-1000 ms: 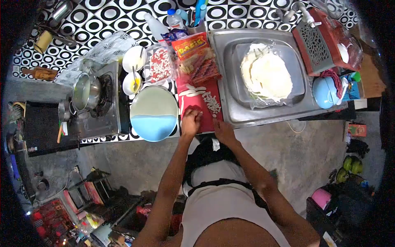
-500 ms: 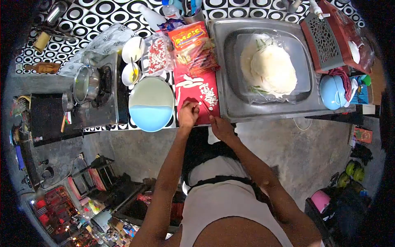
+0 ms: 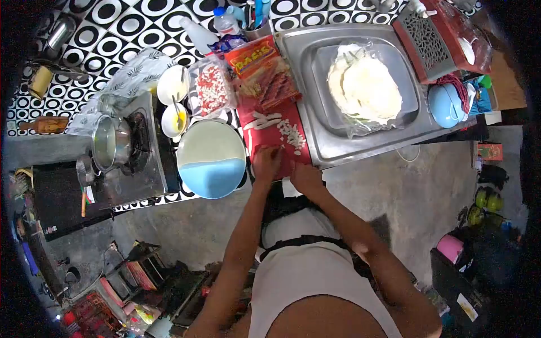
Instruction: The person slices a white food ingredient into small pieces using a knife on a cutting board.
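My left hand (image 3: 267, 162) rests on the red cutting board (image 3: 284, 156) with its fingers curled down; what they pinch, if anything, is hidden. My right hand (image 3: 306, 179) is closed round a small knife (image 3: 293, 165) at the board's near edge, its blade barely visible. Small chopped white pieces (image 3: 292, 135) lie on the board just beyond my hands. Several uncut white sticks (image 3: 264, 120) lie farther up and to the left. At the board's far end, a red and yellow food packet (image 3: 253, 59) lies beside reddish packaged food (image 3: 276, 87).
Left of the board stand a blue-and-cream plate (image 3: 209, 179), a clear tub of red and white bits (image 3: 213, 84), two white bowls (image 3: 171, 84) and a pot (image 3: 107, 141) by the stove. A steel sink (image 3: 315, 147) at right holds a bag of pale flat rounds (image 3: 369, 87).
The view has turned slightly, so the counter appears tilted. My left hand stays on the board and my right hand remains at its near edge. The knife blade shows less than before.
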A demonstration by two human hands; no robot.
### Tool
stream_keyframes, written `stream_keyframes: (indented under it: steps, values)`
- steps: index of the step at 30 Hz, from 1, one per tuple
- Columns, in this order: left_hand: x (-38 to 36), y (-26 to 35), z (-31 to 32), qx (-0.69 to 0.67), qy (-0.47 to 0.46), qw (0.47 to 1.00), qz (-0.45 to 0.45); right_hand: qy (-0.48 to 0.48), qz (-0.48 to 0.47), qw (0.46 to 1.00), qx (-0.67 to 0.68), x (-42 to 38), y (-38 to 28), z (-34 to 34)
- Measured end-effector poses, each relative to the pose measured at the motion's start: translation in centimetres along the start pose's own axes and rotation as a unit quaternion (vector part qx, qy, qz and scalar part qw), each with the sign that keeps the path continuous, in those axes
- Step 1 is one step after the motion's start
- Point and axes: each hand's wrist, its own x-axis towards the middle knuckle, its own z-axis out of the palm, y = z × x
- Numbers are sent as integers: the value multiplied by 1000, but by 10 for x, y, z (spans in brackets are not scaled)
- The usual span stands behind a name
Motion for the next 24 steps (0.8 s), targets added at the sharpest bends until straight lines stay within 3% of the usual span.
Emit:
stream_keyframes:
  steps: [5, 6, 9, 14, 17, 18, 24]
  values:
    - [-4, -20, 12, -17, 13, 998, 52, -19, 106, 994, -4, -16, 6, 22]
    - [-6, -22, 15, -33, 29, 998, 49, 7, 74, 997, -35, -27, 6, 21]
    - [-8, -22, 21, -78, 52, 995, 38, 1, 130, 991, -7, -35, 8, 25]
    - [-3, -25, 8, -58, -13, 998, 29, 56, 109, 992, 22, -36, 5, 32]
    - [-5, -30, -3, -51, 12, 997, 57, 56, 86, 995, 9, -37, 4, 30]
    - [-8, -28, -12, -54, -32, 998, 9, 54, 79, 995, 0, -37, 4, 29]
    - [-16, -43, -22, -93, -20, 994, 63, 45, 29, 998, -18, -16, 11, 19]
